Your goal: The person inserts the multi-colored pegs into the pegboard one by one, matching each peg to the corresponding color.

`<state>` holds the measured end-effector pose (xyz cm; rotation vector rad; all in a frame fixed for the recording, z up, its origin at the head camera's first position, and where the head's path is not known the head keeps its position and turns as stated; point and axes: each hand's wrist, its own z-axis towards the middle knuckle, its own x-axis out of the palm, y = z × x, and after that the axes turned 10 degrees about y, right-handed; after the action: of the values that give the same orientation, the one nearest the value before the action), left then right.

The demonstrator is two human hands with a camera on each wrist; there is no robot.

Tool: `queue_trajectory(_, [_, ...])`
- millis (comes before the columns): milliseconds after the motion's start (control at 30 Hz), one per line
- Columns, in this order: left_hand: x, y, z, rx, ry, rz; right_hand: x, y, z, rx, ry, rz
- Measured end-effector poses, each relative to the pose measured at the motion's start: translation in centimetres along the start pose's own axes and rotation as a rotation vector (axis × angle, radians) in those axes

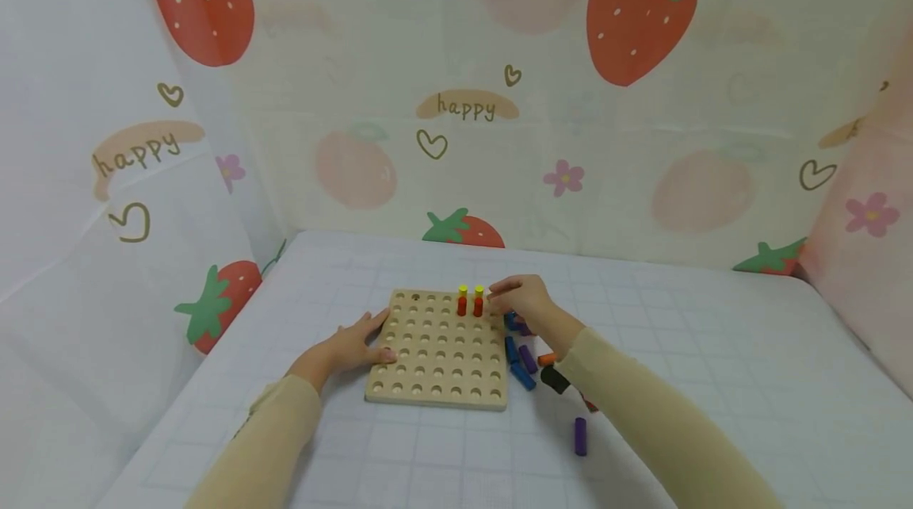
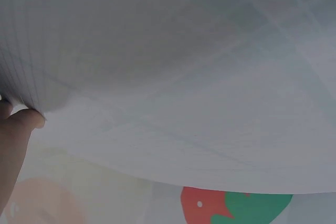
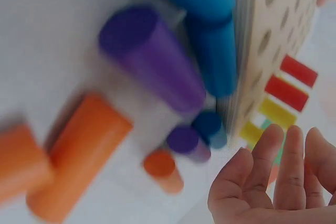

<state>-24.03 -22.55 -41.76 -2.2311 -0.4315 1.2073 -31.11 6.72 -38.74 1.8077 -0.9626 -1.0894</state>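
A square wooden pegboard [image 1: 437, 403] with rows of round holes lies on the table. My left hand [image 1: 345, 349] rests at its left edge, fingers spread and thumb over the top face. In the left wrist view only part of that hand [image 2: 16, 140] shows. Two red pegs [image 1: 462, 307] and two yellow pegs [image 1: 479, 291] stand upright at the far right of the board. Beside them is my right hand [image 1: 526, 304], above the far right corner. The right wrist view shows its fingers [image 3: 290, 182] extended and slightly bent, with no peg visible between them.
Loose pegs lie right of the board: blue pegs [image 1: 523, 376], purple pegs [image 1: 581, 437], orange ones [image 3: 79, 156] and a black piece [image 1: 554, 379]. Some are partly hidden under my right arm. A strawberry-print curtain [image 1: 456, 176] stands behind the white table [image 1: 713, 350].
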Motion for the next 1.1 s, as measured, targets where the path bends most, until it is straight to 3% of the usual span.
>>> queue_trajectory(233, [0.1,-0.1,-0.1,0.011,0.009,-0.019,-2.7,0.2,-0.9,0.036,0.041,0.02])
queue_trajectory(567, [0.2,-0.4,-0.4,0.009,0.003,-0.018,-5.8,-1.0,-2.3,0.08,0.084,-0.066])
queue_trajectory(1100, [0.1,-0.3,-0.2,0.01,0.007,-0.016,-10.2,-5.7,-4.9,0.02,0.39,-0.139])
